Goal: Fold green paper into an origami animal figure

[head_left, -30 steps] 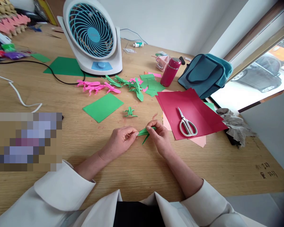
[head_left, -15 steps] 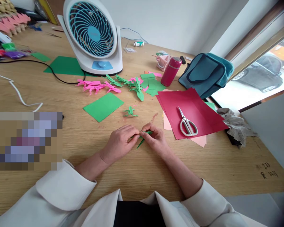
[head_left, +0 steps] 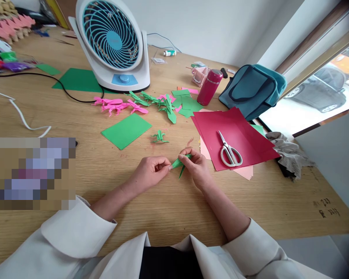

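My right hand [head_left: 196,164] pinches a piece of folded green paper [head_left: 177,163] between thumb and fingers, and a thin pointed strip of it hangs down below. The thumb and forefinger of my left hand [head_left: 155,169] are pressed together at the paper's left tip. Just beyond my hands stands a small green origami figure [head_left: 159,136] with thin legs. Farther back lie several folded green figures [head_left: 170,110] and several folded pink ones [head_left: 113,104]. A flat green sheet [head_left: 126,131] rests to the left of the small figure.
White-handled scissors [head_left: 231,153] lie on red sheets [head_left: 244,131] to the right. Behind are a red flask [head_left: 211,87], a teal bag [head_left: 253,91] and a white fan [head_left: 125,79]. A crumpled grey cloth [head_left: 291,155] sits at the right edge. A blurred patch covers the left.
My right hand has moved slightly right with the folded paper, showing more of it. My left hand has slid back to its left tip, and the gap between my hands has widened.
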`<state>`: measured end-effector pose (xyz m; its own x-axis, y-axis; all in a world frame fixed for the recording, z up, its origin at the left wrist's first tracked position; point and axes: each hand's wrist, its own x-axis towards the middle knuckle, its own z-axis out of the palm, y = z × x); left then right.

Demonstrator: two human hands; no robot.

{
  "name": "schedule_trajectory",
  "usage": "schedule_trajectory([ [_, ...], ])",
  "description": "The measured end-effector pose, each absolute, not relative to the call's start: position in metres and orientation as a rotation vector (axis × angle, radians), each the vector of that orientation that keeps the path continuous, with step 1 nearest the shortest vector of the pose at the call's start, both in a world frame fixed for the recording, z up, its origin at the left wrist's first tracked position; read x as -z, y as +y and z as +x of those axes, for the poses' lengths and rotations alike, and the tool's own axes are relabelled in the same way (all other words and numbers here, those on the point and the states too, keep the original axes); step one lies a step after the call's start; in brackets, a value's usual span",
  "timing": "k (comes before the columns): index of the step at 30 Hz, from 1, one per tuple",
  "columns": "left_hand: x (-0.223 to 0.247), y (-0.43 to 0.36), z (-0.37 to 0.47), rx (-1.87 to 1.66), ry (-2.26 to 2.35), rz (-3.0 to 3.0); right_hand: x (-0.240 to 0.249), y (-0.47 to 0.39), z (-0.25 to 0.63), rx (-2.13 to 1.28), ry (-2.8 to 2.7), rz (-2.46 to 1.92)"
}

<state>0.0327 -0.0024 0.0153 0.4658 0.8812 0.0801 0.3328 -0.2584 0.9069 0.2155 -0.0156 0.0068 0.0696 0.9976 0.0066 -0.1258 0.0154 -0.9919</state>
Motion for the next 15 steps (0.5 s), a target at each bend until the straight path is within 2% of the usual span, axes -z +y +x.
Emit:
schedule_trajectory([
  [5, -0.011, -0.001, 0.033, -0.866, 1.029, 1.487, -0.004, -0.017, 0.214, -1.361, -0.905, -1.049],
  [15, -0.015, -0.011, 0.042, -0.833, 0.995, 1.334, -0.003, -0.025, 0.201, -1.317, -1.189, -1.150],
])
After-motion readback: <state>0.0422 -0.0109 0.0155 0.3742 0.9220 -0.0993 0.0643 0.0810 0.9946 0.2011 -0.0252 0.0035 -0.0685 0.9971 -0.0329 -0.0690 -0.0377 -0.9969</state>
